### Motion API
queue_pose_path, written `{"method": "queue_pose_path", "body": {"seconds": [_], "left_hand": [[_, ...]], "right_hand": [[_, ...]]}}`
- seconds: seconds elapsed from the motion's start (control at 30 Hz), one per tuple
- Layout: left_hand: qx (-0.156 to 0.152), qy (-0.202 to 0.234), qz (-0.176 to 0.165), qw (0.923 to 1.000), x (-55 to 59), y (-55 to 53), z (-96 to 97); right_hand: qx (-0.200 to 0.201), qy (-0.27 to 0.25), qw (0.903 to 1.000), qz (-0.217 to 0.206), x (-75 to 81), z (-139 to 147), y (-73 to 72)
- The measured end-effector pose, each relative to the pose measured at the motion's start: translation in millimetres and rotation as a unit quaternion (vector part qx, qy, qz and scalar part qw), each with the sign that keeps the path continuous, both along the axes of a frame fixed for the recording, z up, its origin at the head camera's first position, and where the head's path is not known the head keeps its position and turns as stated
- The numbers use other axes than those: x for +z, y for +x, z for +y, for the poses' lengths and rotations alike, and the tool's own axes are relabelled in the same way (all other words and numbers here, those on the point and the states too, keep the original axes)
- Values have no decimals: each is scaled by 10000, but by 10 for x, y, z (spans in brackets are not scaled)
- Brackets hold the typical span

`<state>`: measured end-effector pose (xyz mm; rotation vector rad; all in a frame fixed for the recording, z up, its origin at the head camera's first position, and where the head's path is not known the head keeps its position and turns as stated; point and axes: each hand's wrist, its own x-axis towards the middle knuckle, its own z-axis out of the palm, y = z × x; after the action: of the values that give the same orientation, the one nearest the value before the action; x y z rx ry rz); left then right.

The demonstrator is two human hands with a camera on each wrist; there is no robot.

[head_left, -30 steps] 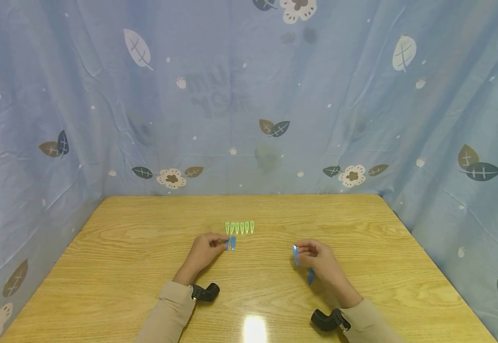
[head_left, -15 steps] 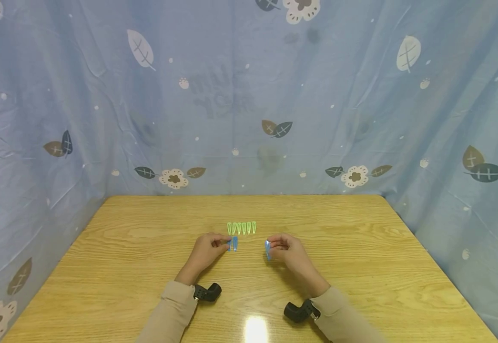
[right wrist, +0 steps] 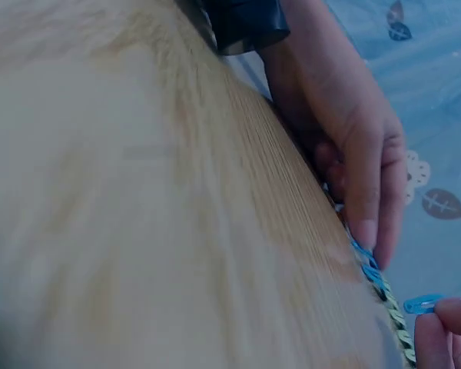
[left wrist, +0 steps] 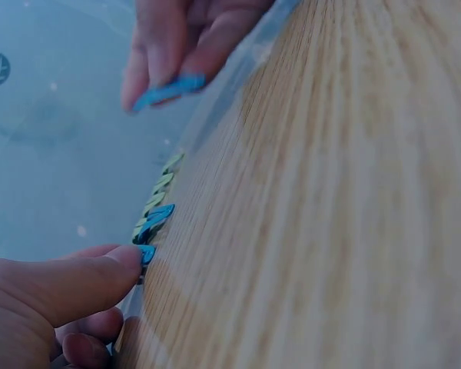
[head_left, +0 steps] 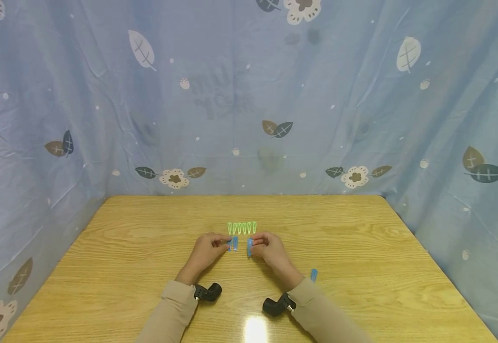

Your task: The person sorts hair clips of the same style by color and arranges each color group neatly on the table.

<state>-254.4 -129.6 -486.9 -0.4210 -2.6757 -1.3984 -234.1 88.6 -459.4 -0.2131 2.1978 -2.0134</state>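
My left hand [head_left: 204, 251] rests low over the table, thumb and fingertips pinching the edge of a blue snap hair clip [left wrist: 147, 254]. Right beside that one, a second blue hair clip [head_left: 235, 243] lies on the wood. A third blue hair clip [right wrist: 421, 305] is pinched between the thumb and fingers of my right hand [head_left: 272, 252]; in the left wrist view it shows raised above the tabletop. Just beyond both hands, several light green hair clips [head_left: 239, 228] lie in a neat side-by-side row.
One more blue hair clip [head_left: 314, 275] lies on the wooden table [head_left: 360, 247] by my right forearm, partly covered by the sleeve. A blue curtain [head_left: 214, 95] with leaf prints hangs behind the table and at both sides.
My right hand has moved left with its blue hair clip, close to the pair by my left hand. The clip lying by my right sleeve was covered half a second ago. My left hand stays put.
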Motion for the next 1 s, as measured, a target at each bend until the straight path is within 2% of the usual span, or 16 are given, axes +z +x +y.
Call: {"method": "queue_pose_path", "body": {"seconds": [0.17, 0.33, 0.5, 0.7, 1.0], "left_hand": [[-27, 12, 62, 10000, 2, 2, 16], [30, 46, 9, 10000, 25, 20, 27], [57, -6, 75, 10000, 47, 26, 20], [48, -32, 1, 10000, 50, 34, 21], [56, -12, 12, 10000, 40, 22, 11]], "right_hand": [[-104, 125, 9998, 101, 23, -102, -57], [-298, 332, 9988, 209, -102, -167, -158], [-486, 656, 9961, 340, -146, -241, -228], [-699, 1305, 9878, 480, -117, -298, -257], [-682, 2026, 9740, 756, -34, -359, -258]]}}
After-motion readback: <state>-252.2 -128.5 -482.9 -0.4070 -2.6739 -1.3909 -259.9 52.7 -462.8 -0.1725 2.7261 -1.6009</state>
